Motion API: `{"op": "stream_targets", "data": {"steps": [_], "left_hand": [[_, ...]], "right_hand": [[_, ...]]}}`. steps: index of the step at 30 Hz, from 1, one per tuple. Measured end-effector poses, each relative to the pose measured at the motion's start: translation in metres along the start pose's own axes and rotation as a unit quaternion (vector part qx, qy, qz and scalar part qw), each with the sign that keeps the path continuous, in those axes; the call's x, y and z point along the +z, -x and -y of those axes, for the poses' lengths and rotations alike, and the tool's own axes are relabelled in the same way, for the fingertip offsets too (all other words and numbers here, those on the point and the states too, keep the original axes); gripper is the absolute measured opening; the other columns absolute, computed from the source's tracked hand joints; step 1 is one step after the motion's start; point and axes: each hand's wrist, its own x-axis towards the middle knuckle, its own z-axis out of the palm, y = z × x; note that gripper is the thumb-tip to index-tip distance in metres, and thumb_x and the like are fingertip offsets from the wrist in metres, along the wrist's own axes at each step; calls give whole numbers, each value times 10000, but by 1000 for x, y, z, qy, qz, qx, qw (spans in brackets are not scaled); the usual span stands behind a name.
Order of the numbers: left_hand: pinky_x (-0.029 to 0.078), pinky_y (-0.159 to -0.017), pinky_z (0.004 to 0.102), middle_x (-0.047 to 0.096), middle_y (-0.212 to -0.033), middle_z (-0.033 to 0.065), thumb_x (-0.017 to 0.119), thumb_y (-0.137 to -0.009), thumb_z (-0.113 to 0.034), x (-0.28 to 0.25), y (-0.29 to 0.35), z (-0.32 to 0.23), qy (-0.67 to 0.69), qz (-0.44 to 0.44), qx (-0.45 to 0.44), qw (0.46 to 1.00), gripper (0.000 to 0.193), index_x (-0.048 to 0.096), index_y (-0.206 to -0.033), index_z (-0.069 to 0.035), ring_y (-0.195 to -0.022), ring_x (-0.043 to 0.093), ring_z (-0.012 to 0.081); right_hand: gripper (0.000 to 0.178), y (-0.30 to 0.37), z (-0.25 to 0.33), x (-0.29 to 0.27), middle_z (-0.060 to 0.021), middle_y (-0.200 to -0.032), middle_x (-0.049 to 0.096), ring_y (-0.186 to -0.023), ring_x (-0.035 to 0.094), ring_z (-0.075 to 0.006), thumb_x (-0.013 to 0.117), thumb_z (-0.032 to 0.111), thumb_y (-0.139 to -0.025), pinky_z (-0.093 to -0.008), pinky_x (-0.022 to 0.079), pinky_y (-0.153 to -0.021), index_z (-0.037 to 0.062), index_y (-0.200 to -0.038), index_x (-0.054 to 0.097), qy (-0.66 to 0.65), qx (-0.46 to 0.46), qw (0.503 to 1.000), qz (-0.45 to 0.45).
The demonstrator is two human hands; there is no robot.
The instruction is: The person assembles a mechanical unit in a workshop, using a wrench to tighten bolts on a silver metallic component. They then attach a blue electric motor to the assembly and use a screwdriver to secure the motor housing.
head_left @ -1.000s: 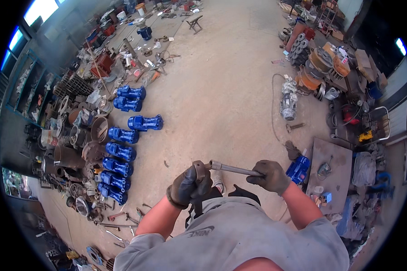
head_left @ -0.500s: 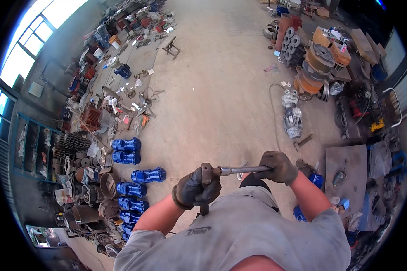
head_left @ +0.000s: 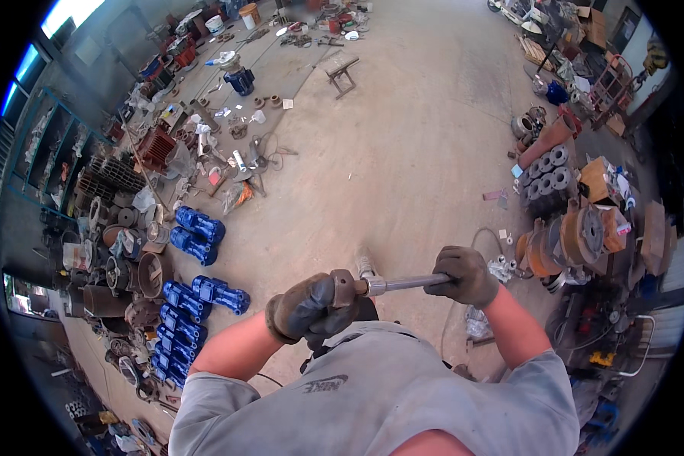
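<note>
My left hand (head_left: 306,308), in a dark work glove, is closed around what looks like a hammer, its blocky brown steel head (head_left: 343,289) standing above the fingers. My right hand (head_left: 466,275), gloved too, grips the far end of a bright steel rod (head_left: 410,283). That rod runs almost level between the two hands, with a wider collar and a brownish tip at its left end. The tip meets or lies just beside the hammer head; I cannot tell if they are joined. Both hands are held up in front of my chest, above the floor.
Several blue motors (head_left: 197,224) stand on the floor at left, beside piled metal parts (head_left: 102,300). A small stool (head_left: 340,72) is ahead. On the right are stacked grey rings (head_left: 547,171), large spools (head_left: 577,235) and a cart handle (head_left: 650,342). My shoe (head_left: 365,262) shows beyond the rod.
The view has swung to the right and moved over the floor, and a shoe now shows ahead. Both hands keep their hold, with the rod still between them.
</note>
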Motion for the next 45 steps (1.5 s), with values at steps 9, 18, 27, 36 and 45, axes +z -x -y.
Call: {"op": "stream_targets", "data": {"steps": [9,18,27,36,45], "left_hand": [[301,-357,276,508,-607,25,535,-1103,-627,-152,-168,-160,-31,20,-69,997,569,548,-843,-121,-401,407,99],[293,-368,279,537,-602,24,630,-1018,-717,-298,-356,-321,-133,59,-150,978,656,642,-795,-100,-397,443,105],[581,-413,276,778,-1106,235,517,-927,-891,-438,-544,-484,-94,-121,-86,984,1170,391,-1613,49,-481,673,178],[672,-583,344,712,-893,220,672,-1031,-302,-577,-589,-598,-37,-184,173,967,309,680,-1080,3,-471,523,119],[386,-447,242,578,-773,90,694,-1009,-262,-718,-652,-714,-8,-239,166,957,234,640,-963,-39,-528,428,95]], "right_hand": [[337,-216,-134,-122,-94,-685,635,-650,658,-308,967,271,-692,-441,490,-567,58,-720,707,40,-9,998,48],[288,-386,-293,-186,-124,-731,705,-629,677,-292,902,316,-899,-413,516,-609,55,-899,780,-131,132,964,189],[201,-649,-486,-268,-133,-694,696,-580,619,-228,851,250,-946,-390,495,-593,59,-904,804,-212,123,945,217],[431,-935,-642,-270,-24,-777,614,-707,598,-147,611,430,-1128,-322,492,-673,12,-1074,703,-594,292,749,-28],[394,-1120,-718,-233,-53,-939,633,-846,618,-162,440,319,-1195,-320,513,-795,6,-1209,679,-665,309,653,-190]]}}
